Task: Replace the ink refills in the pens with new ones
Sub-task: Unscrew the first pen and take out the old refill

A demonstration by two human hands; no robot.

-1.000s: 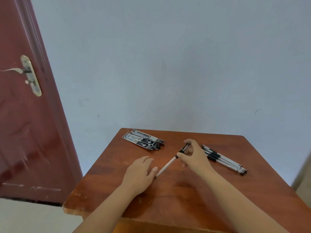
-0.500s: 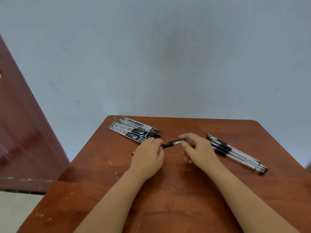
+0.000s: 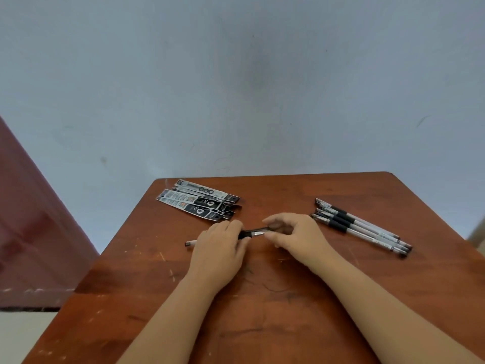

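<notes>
The wall fills the far half of what I see, pale blue-grey, with a dark red door [image 3: 31, 232] at the left edge. Below it the table [image 3: 262, 324] runs toward me, reddish wood, scuffed and scratched.

On the far left of the table lie the refill packs [image 3: 199, 202], a few flat printed sleeves stacked together at a slant. On the right, well apart from them, the spare pens [image 3: 359, 227] lie side by side, their dark grips toward the far left and their barrels slanting near and right.

Between the two groups, in the middle, are my hands. My left hand [image 3: 220, 248] is curled over the barrel of the pen [image 3: 252, 233] I am working on, knuckles up; the pen's tail end pokes out to the left of that hand. My right hand [image 3: 296, 237] pinches the tip end, thumb and fingers closed on it.

The pen's long axis runs left to right, slightly tilted far on the right, so it lies straight across between my hands. I judge the next move is to twist the tip section off; that needs my hands turning against each other about that axis, then pulling apart along it.
</notes>
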